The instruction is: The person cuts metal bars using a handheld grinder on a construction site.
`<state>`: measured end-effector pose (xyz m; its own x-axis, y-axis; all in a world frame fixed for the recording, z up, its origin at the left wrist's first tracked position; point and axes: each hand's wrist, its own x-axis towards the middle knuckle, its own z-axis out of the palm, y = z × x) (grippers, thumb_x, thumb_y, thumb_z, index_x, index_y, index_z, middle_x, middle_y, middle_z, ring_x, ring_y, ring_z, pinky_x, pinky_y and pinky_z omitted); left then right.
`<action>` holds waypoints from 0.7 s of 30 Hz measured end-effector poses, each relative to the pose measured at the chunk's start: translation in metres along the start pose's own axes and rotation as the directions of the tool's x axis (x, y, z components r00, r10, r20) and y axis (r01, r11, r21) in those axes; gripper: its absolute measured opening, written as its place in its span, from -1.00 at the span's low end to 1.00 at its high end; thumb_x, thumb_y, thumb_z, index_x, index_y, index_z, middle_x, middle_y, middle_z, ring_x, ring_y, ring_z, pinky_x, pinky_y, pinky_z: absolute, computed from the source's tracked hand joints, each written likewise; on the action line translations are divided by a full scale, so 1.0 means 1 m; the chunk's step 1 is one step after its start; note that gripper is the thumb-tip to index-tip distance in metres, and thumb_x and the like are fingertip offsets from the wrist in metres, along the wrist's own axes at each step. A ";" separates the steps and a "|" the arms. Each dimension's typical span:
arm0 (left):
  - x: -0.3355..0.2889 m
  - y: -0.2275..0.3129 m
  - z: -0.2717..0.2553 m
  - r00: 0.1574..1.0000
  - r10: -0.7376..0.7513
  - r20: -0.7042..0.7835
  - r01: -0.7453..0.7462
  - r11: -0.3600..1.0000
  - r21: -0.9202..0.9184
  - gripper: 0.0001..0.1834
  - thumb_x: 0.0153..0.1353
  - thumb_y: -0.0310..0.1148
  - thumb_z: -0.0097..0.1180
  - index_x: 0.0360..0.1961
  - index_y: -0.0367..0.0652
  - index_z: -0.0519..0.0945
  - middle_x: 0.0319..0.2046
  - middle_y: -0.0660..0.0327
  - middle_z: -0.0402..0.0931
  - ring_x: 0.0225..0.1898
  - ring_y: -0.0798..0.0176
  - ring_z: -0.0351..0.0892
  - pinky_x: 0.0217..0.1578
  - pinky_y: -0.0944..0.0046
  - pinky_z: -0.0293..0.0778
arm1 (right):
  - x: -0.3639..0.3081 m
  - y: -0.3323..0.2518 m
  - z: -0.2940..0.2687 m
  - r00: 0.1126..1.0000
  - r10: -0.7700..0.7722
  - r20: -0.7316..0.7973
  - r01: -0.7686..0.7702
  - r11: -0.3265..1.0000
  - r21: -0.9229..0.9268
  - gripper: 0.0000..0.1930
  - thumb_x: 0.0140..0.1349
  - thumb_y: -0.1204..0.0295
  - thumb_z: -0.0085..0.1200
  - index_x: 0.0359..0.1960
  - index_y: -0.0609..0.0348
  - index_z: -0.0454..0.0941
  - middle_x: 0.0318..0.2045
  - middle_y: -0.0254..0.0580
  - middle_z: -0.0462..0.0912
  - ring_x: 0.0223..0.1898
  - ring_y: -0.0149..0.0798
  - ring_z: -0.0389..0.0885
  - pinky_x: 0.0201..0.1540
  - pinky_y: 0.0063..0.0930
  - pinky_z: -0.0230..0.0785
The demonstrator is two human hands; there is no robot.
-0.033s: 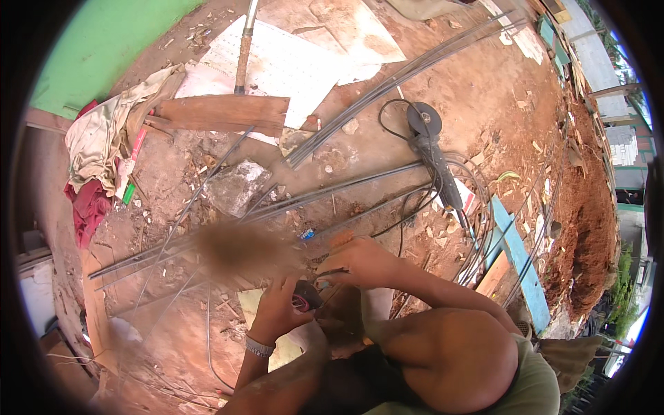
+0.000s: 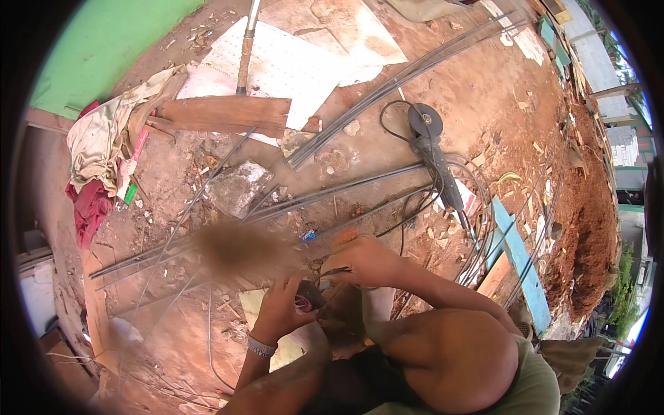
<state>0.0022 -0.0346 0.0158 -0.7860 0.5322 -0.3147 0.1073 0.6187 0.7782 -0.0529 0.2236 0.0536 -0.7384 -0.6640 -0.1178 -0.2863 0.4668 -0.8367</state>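
Low in the middle, my left hand (image 2: 278, 308), with a grey watch on its wrist, is closed around a dark rounded thing (image 2: 311, 293) that shows a pinkish-red inside. Its kind I cannot make out. Just to the right, my right hand (image 2: 365, 261) pinches a thin dark strip (image 2: 335, 272) near that thing. Whether the strip joins it is unclear. Both hands are close together above my knees. An orange-red fragment (image 2: 344, 236) lies just beyond the right fingers. A brown blur covers part of the view by the left fingertips.
Beyond my right hand an angle grinder (image 2: 434, 155) lies on the dirt, its cable (image 2: 477, 181) looped beside it. Thin metal rods (image 2: 332, 185) cross the ground. Around them are a rock (image 2: 238, 187), a wooden plank (image 2: 221, 113), white sheets (image 2: 277, 62), crumpled cloths (image 2: 104, 149) and a blue board (image 2: 520, 266).
My right hand has shifted very slightly to the right, and the dark thing in my left hand is tilted a little differently. The surroundings look the same.
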 end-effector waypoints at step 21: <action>0.005 0.042 -0.008 0.878 0.080 -0.472 -0.236 0.930 -0.280 -0.88 0.10 -0.49 0.26 -0.39 -0.23 0.54 -0.43 0.06 0.55 -0.38 0.08 0.56 -0.27 0.18 0.47 | 0.006 -0.033 -0.004 0.985 -0.043 -0.169 0.094 0.948 0.303 -0.73 0.23 0.13 0.23 -0.30 0.07 0.67 -0.39 -0.22 0.68 -0.30 -0.13 0.64 0.37 0.01 -0.02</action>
<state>-0.0026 -0.0104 0.0514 -0.9688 0.2439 0.0431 0.1148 0.2881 0.9507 -0.0503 0.2069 0.0831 -0.8180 -0.5751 0.0106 -0.1558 0.2038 -0.9665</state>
